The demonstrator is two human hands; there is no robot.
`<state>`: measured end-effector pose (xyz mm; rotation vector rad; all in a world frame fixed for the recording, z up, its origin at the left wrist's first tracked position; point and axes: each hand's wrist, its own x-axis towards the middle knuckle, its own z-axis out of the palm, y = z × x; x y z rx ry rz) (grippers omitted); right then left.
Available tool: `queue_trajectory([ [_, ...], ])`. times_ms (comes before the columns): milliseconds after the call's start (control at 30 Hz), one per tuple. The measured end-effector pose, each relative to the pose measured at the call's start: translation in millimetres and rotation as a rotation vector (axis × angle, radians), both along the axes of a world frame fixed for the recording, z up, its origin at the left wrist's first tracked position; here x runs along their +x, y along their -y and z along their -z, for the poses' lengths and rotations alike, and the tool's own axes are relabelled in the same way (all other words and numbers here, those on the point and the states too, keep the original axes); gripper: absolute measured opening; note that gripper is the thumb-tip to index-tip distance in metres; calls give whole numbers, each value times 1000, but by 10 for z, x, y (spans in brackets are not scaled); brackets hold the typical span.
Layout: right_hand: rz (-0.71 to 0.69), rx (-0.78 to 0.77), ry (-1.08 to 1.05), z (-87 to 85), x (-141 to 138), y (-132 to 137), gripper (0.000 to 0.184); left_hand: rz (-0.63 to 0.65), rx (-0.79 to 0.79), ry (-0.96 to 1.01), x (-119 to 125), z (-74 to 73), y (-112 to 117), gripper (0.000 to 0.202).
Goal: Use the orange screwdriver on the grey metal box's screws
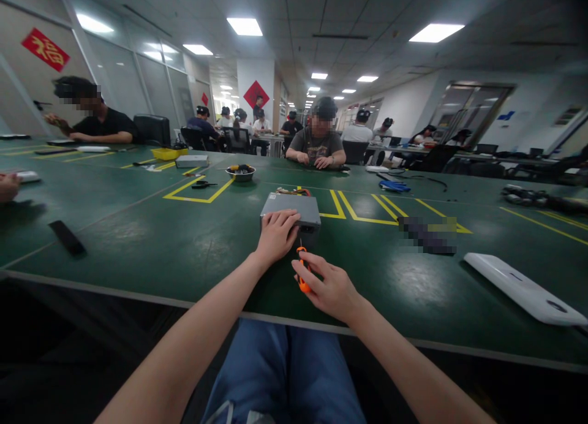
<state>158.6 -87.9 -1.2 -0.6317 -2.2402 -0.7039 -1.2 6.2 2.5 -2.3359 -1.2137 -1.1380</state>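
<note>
A grey metal box (294, 207) with coloured wires at its back lies on the green table (160, 240) in front of me. My left hand (277, 234) rests on the box's near left corner, fingers curled over its top edge. My right hand (327, 285) is closed round an orange-handled screwdriver (302, 271), whose tip points at the near face of the box.
A metal bowl (241, 173) of small parts and black pliers (204, 184) lie beyond the box. A white panel (523, 288) lies at the right, a black flat bar (67, 236) at the left. Another person sits across the table; others work further back.
</note>
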Motion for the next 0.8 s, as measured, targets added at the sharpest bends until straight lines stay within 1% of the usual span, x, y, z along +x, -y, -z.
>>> queue_trajectory([
  [133, 13, 108, -136, -11, -22, -37, 12, -4, -4, -4, 0, 0, 0, 27],
  [233, 17, 83, -192, -2, -25, -49, 10, -6, -7, -6, 0, 3, -8, 26],
  [300, 19, 56, -146, 3, -18, -40, 9, -4, -3, -2, 0, 7, -14, 26],
  [367, 20, 32, -65, 3, -9, -23, 12, 0, 3, 1, 0, 11, -19, 26],
  [433, 19, -5, 1, 1, 0, -10, 20, 4, 8, 2, -2, 13, -21, 26],
  [500, 25, -37, 17, 0, 4, -13, 28, 5, 10, 1, -5, 14, -20, 26],
  [567, 34, -35, -15, 3, 3, -33, 25, 6, 9, 0, -7, 15, -19, 26],
  [700, 36, -2, -160, 5, -13, -86, 4, 9, 2, 4, -5, 18, -22, 27],
  [800, 36, -6, -235, -12, -19, -89, 9, 6, 5, 5, -4, 18, -27, 27],
])
